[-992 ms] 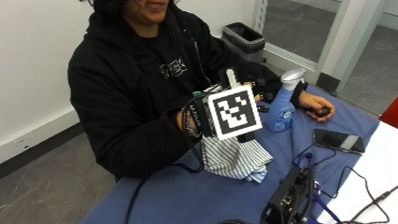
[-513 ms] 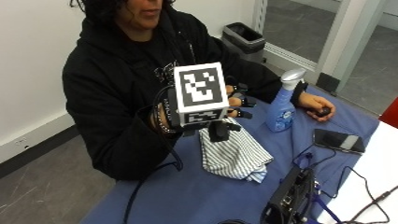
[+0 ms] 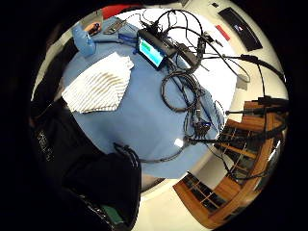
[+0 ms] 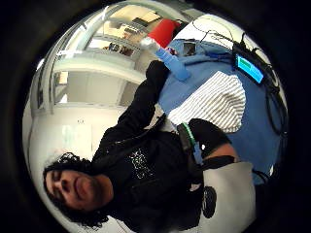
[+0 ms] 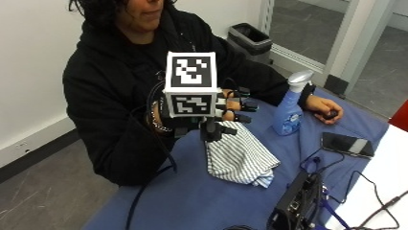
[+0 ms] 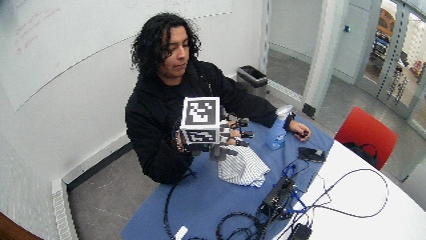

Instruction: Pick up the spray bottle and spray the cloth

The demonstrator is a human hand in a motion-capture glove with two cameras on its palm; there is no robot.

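A blue spray bottle (image 5: 289, 111) with a white trigger head stands upright on the blue table cover (image 5: 191, 201). A crumpled striped cloth (image 5: 240, 156) lies just in front of it, nearer the person. My gloved right hand (image 5: 229, 109) hangs in the air above the cloth's near edge, fingers (image 5: 244, 106) straight and pointing toward the bottle, holding nothing. The palm views look down on the cloth (image 3: 98, 83) (image 4: 214, 102) and the bottle (image 3: 84, 42) (image 4: 171, 62) from well above. The person's bare left hand (image 5: 323, 108) rests on the table just beyond the bottle.
A dark phone (image 5: 347, 144) lies right of the bottle. A black device with a lit screen (image 3: 151, 51) and tangled cables (image 3: 185, 91) occupy the table's far side. A bin (image 5: 250, 38) stands behind the person, and a red chair (image 6: 363, 133) stands by the table.
My right hand has risen from just above the cloth and drawn back toward the person's chest. Bottle, cloth and the bare hand have stayed put.
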